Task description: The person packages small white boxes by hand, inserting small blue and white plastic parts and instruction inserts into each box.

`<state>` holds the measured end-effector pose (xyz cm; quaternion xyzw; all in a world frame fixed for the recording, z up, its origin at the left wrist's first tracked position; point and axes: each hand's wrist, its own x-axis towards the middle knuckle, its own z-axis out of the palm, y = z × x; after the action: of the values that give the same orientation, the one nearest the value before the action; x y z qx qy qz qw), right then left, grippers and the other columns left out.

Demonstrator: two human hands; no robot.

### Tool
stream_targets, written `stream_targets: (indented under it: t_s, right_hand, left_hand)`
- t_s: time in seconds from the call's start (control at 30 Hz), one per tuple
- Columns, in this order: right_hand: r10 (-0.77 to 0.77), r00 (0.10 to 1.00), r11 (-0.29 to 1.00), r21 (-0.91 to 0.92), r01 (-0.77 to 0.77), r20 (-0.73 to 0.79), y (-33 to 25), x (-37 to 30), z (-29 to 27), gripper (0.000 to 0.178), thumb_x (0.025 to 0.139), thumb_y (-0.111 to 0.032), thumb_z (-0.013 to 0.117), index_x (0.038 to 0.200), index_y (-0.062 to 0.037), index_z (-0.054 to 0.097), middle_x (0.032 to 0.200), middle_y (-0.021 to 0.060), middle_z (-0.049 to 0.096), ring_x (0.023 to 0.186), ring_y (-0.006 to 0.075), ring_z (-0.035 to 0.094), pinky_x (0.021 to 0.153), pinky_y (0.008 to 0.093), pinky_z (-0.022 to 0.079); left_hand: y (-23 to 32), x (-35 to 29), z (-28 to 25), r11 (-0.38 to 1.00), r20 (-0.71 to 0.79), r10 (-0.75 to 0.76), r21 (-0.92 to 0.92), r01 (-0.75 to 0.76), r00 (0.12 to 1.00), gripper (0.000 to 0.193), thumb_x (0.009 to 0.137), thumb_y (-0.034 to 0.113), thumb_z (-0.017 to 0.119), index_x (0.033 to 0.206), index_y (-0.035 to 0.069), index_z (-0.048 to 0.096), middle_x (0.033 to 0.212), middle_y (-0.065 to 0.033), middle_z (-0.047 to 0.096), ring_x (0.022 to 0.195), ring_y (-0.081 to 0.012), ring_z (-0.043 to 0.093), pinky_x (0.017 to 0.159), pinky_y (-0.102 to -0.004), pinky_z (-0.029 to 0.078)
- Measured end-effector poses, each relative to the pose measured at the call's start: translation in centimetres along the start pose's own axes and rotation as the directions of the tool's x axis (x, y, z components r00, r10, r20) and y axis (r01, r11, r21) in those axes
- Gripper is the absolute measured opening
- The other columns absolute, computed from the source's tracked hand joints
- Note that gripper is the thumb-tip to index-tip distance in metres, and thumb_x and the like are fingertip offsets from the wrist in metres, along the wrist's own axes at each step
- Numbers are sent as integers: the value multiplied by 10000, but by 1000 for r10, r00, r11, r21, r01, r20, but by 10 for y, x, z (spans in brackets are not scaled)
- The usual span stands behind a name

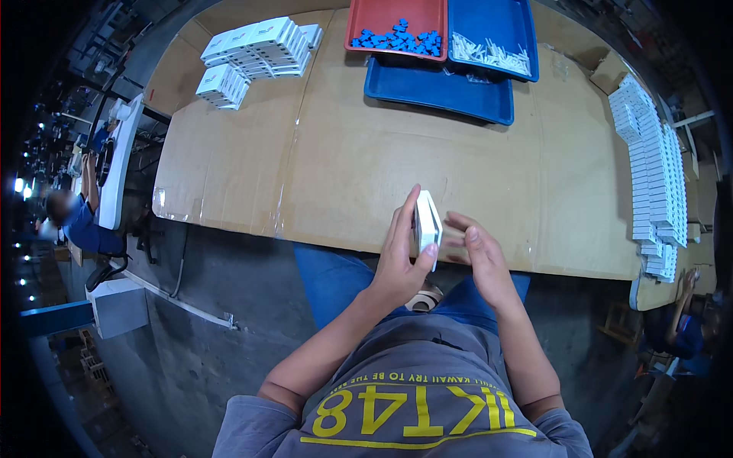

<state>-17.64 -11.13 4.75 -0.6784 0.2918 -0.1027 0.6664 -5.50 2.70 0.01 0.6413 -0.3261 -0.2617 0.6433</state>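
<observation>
Your left hand (397,263) holds the white box (426,217) between thumb and fingers, near the desk (382,168) edge, long axis roughly 12-to-6 o'clock. From your empty, loosely open right hand (489,266), the box lies just beside, at 10 o'clock.

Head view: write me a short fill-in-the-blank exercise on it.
The person's ____ hand grips the flat white rectangular case.
The small chunky pieces in the red rectangular plastic tray are coloured ____.
The slender pieces in the blue rectangular plastic tray beside it are coloured ____.
The longer run of stacked white boxes lines the ____ side of the brown cardboard-covered table.
Missing words: left; blue; white; right.
</observation>
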Motion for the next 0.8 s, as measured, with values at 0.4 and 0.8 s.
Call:
stream_targets:
  t_s: [0.4, 0.8]
  right_hand:
    - [-91, 995, 960, 271, 75, 50, 8, -20, 23, 558, 946, -81, 731, 1463, 15, 544, 1506, 172, 516, 1355, 255, 564, 1140, 388, 460]
    - [-586, 806, 801, -209, 561, -81, 3, -41, 40, 562, 926, -113, 753, 1410, 107, 570, 1545, 320, 474, 1413, 444, 518, 1117, 456, 477]
  left_hand:
    - [9, -21, 22, 986, -89, 94, -132, -105, 992, 1012, 1018, 718, 433, 1665, 12, 108, 1621, -237, 321, 1490, -334, 373, 1225, -446, 310]
    - [50, -19, 39, 894, -114, -58, -448, 1, 992, 1024, 964, 823, 364, 1633, 61, 218, 1426, -130, 515, 1353, -230, 501, 1159, -366, 389]
